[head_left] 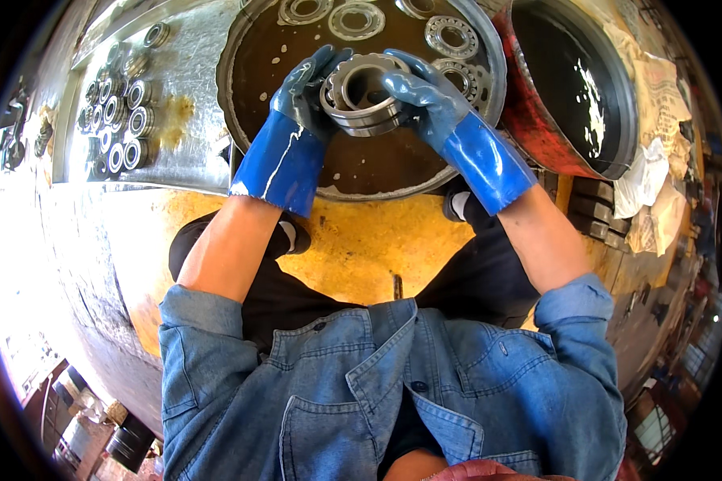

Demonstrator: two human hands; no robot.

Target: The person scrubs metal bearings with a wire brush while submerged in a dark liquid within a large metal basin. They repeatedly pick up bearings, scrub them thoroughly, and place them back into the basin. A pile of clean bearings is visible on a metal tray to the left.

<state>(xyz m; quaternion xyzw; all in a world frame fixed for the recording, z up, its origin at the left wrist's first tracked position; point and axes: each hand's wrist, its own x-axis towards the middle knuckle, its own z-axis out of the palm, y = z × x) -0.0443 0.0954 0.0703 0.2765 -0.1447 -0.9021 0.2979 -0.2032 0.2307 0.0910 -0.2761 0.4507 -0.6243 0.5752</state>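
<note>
Large bearing [364, 122] sat between both gloved hands, over the brown liquid in the round pan [381, 193]. Left hand [303, 90] grasped its left side; right hand [431, 94] grasped the right, digits lapping the upper rim. Neither was nearer: both touched. Its bore faced up toward the head camera, axis roughly upright, exact tilt unclear. Caged bearing [452, 38] lay beyond the right hand, toward the pan's far side.

Passable: near part of basin [385, 195], this side of held bearing [365, 122]; metal tray [194, 76] strip between small bearings [114, 112] and basin | Blocked: caged bearings [436, 37] along basin's far and right parts; red drum [535, 128] just beside, right
</note>
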